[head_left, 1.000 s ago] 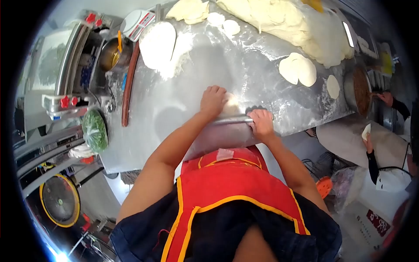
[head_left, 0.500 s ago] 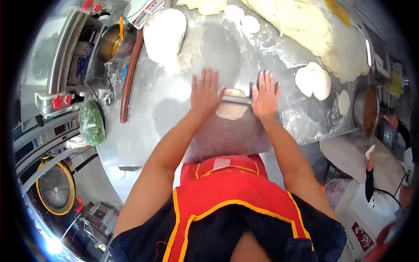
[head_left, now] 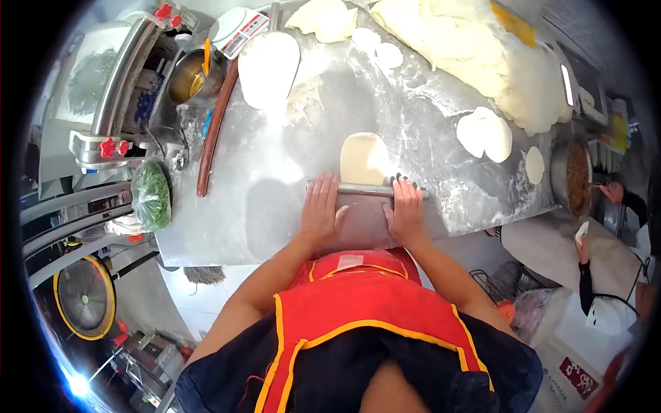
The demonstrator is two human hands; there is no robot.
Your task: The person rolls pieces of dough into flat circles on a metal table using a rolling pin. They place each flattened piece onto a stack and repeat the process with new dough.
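A metal rolling pin [head_left: 365,190] lies across the near edge of a flat, pale piece of dough [head_left: 363,160] on the metal table [head_left: 241,234]. On the pin's left end rests my left hand [head_left: 320,210], its fingers extended and pointing away from me. My right hand [head_left: 407,213] lies over the right end in the same way, fingers stretched out with dark marks near their tips. Between the two hands the middle of the pin shows. The dough extends beyond the pin, away from my body.
A large dough mass [head_left: 461,55] lies at the back right, dough rounds [head_left: 484,134] nearer. A brown stick [head_left: 217,134], scale [head_left: 246,34] and bag of greens [head_left: 151,196] are left. At right, a co-worker's hand [head_left: 613,192] is by a filling bowl [head_left: 571,179].
Both hands and the rolling pin have moved back toward my body. More of the dough now shows beyond the pin, and it looks longer. The camera view has shifted slightly.
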